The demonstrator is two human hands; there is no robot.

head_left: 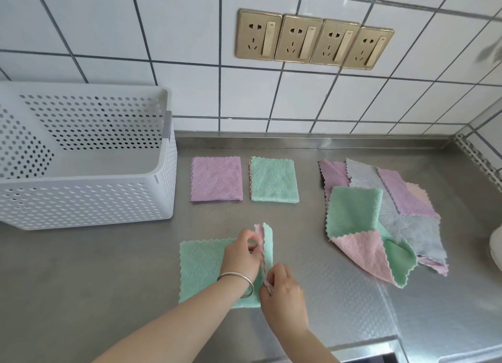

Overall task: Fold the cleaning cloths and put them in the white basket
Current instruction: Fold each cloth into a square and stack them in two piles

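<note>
A green cleaning cloth (201, 267) lies on the steel counter near me, its right edge lifted upright and showing a pink underside. My left hand (240, 254) pinches the far end of that raised edge. My right hand (284, 289) pinches its near end. Two folded cloths lie further back: a purple one (216, 179) and a green one (274, 179). The white perforated basket (81, 199) stands at the left, with nothing visible inside. A loose pile of unfolded cloths (380, 215) in green, pink, purple and grey lies at the right.
The steel counter (108, 267) meets a white tiled wall with a row of gold sockets (315, 40). A white object (497, 248) shows at the right edge. The counter's front edge (366, 349) runs near my right forearm.
</note>
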